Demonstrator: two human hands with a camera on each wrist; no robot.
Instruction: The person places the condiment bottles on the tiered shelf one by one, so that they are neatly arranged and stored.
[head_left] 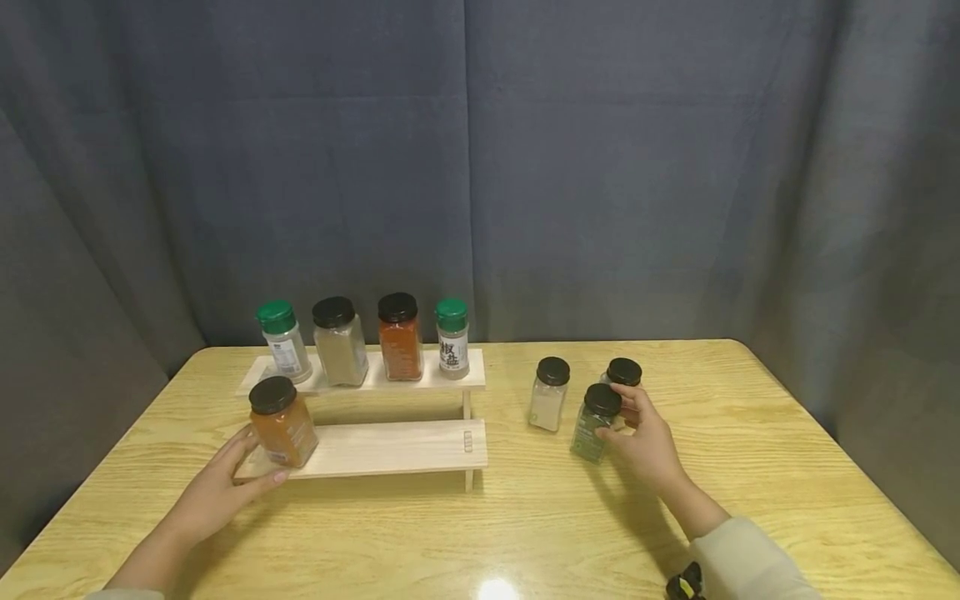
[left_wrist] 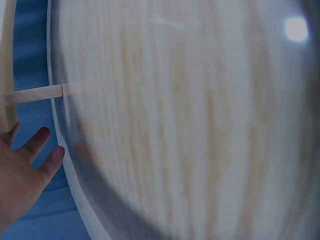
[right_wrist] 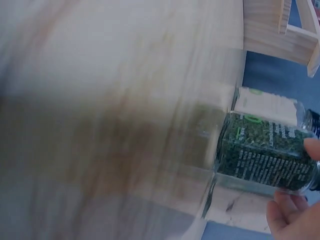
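a: what is the right grip [head_left: 647,443] doing?

b: it is pinching a green herb jar [head_left: 588,439], the thumb pressing near its shoulder, the fingers curling round the far side. the jar is standing to the right of a wooden two-step rack [head_left: 390,446], its base seeming to meet the counter [head_left: 375,542]. a pale jar [head_left: 548,405] is standing near its left, and another black-lidded jar [head_left: 624,372] is sitting close behind, partly hiding.

a: and the left grip [head_left: 213,487]?

b: its fingers are spreading loosely around the left end of the rack, beside an orange jar [head_left: 285,435]. i am not seeing it holding anything, and i cannot tell whether it is touching that jar.

a: how is the green jar likely to be handling?

b: it is looking fairly light, with dried flakes filling a clear, glass-like body. the walls are seeming stiff and smooth, so a weak pinch is risking a slip, and a knock is risking a chip.

a: where is the best hold?

b: i am favouring opposite flat sides just below the black lid [head_left: 602,400]; the jar behind is crowding the fingers there
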